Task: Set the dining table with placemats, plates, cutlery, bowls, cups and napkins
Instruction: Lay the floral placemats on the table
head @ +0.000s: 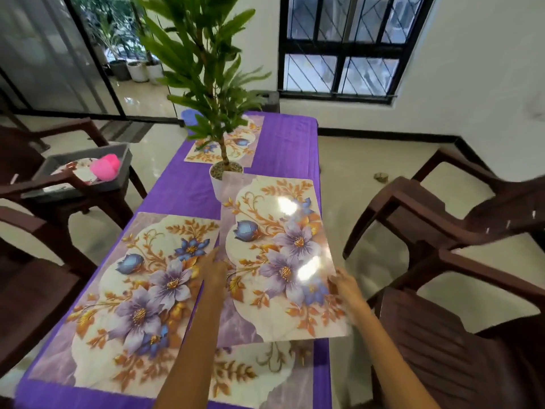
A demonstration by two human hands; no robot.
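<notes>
A glossy floral placemat (280,249) is lifted above the right half of the purple-clothed table (283,143). My left hand (213,268) grips its left edge and my right hand (345,283) grips its right edge. Another floral placemat (138,296) lies flat on the near left of the table. A third placemat (265,370) lies on the near right, partly hidden under the held one. A fourth placemat (236,149) lies at the far end, behind the plant.
A potted plant (219,175) stands mid-table, touching the held mat's far corner. A grey tray (118,160) with plates and pink cups (106,166) rests on a chair at left. Brown plastic chairs (460,219) flank both sides.
</notes>
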